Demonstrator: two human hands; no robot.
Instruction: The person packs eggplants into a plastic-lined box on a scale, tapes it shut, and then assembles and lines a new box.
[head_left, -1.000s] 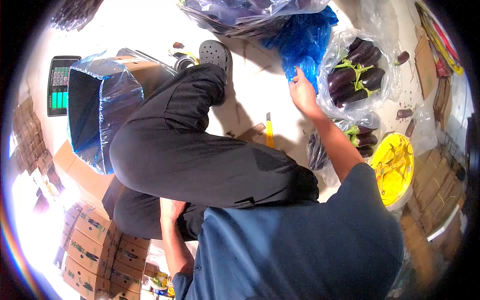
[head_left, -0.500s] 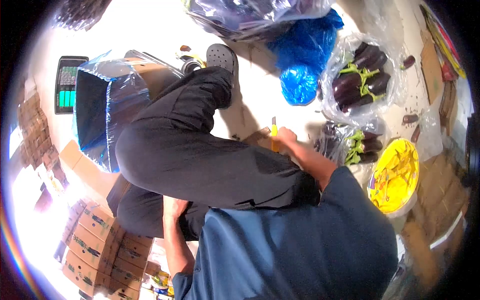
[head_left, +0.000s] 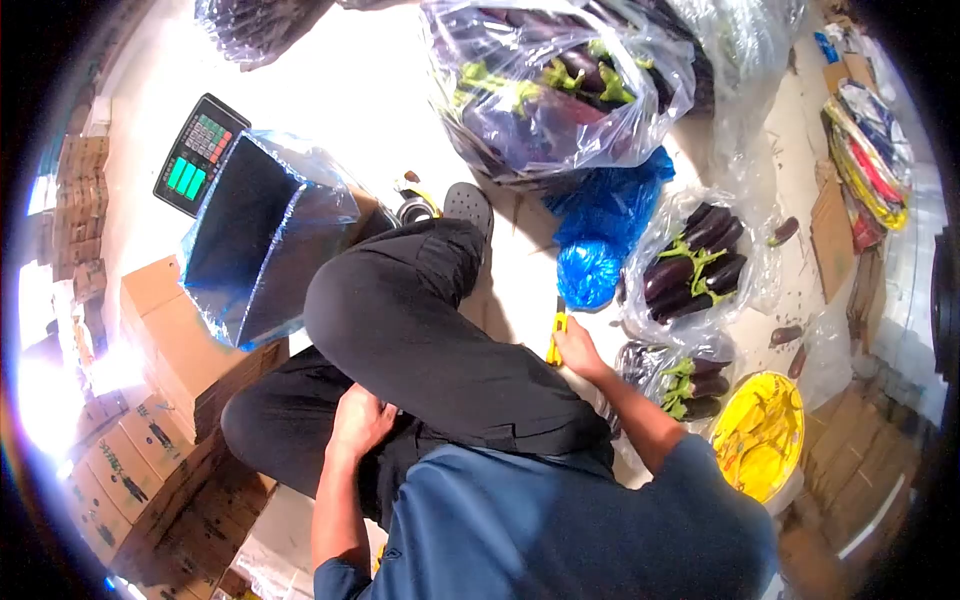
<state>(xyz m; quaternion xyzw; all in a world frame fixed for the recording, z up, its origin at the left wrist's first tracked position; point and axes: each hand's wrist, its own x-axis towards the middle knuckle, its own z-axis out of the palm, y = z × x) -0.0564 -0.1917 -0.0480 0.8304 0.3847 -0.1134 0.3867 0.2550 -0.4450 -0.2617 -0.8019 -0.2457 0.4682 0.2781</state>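
My right hand is closed around a yellow utility knife, held beside my right thigh above the floor. Just to its right lies a clear bag of eggplants, with a larger open bag of eggplants beyond it. A knotted blue plastic bag sits ahead of that hand. My left hand rests between my legs against the black trousers, its fingers curled. Whatever it may grip is hidden in the dark cloth.
At left stand a blue-lined box, a scale display and stacked cartons. A big bag of eggplants is at the top. A yellow-lined bucket stands at right, near loose eggplant pieces.
The view has tilted forward, showing more of the large eggplant bag and scale. My left hand has come further into sight from under my leg. My right hand still holds the knife.
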